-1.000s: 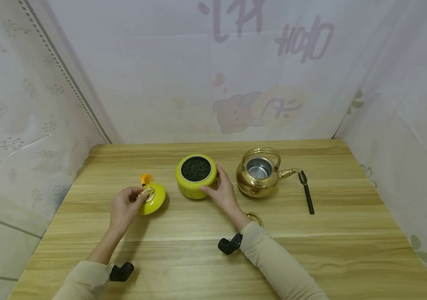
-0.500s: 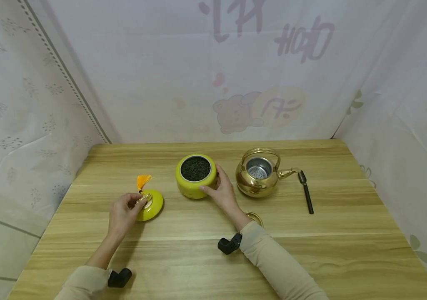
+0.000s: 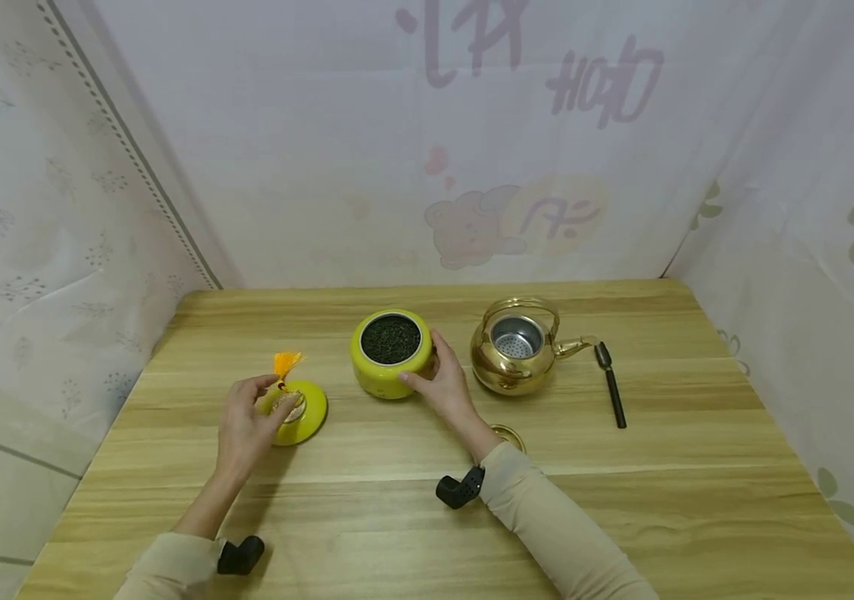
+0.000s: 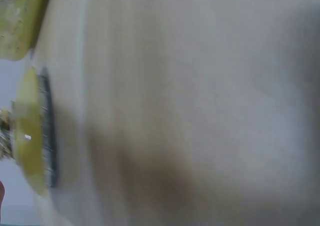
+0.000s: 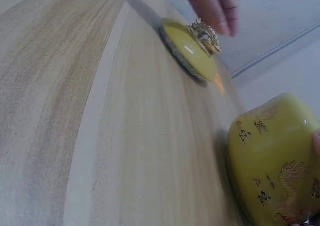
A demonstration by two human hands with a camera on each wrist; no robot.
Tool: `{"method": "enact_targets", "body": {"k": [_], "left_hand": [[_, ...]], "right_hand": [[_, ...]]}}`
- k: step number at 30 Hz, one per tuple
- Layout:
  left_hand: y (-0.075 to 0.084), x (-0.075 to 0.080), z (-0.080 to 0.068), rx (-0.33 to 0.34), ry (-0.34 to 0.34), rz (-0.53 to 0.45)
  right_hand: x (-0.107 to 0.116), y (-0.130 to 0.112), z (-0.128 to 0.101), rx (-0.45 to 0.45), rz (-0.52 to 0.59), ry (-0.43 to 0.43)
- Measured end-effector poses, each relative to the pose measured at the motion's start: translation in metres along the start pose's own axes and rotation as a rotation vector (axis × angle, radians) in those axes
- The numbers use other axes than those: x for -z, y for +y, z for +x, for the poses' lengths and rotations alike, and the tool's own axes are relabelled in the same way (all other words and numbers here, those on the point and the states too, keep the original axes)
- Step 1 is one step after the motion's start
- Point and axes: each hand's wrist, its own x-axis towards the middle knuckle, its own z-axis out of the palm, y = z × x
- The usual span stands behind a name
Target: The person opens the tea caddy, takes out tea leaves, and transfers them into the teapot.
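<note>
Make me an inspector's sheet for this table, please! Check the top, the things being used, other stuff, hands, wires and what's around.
Surface: wooden table, striped grain.
Things in use: yellow jar, open, dark leaves inside; yellow lid with orange tassel beside it, apart.
Clutter: gold teapot, open, strainer inside; black scoop by its spout; round gold piece, partly hidden.
Left hand: thumb and fingers apart at the lid's knob; contact unclear.
Right hand: holds the jar's side.
Cables: nothing seen.
Surroundings: patterned curtains.
</note>
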Motion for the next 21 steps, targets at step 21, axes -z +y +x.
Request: {"method": "enact_targets", "body": {"k": [21], "left_hand": [[0.047, -0.045, 0.049, 0.062, -0.409, -0.350]], "right_hand": [[0.072, -0.031, -0.054, 0.122, -0.030, 0.144]]}}
